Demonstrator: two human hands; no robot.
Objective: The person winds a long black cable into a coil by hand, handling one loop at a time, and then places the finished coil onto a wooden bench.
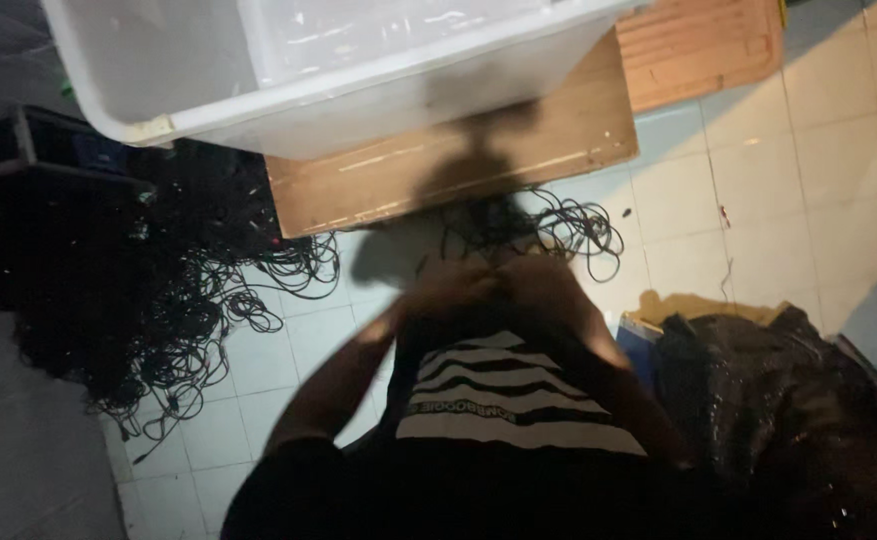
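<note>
My left hand [450, 290] and my right hand [543, 285] meet close together in front of my chest, both blurred and in shadow. They close on a tangle of thin black cable [518, 222] that trails from my fingers down to loops on the tiled floor [808, 220]. My forearms angle in from both sides over my striped black and white shirt [513, 395].
A large white plastic tub [258, 95] stands at the top on a brown board [518, 150]. A big heap of black cables [158, 290] covers the floor on the left. A shiny black plastic bag [768, 400] lies at the right, beside a blue object [638, 350].
</note>
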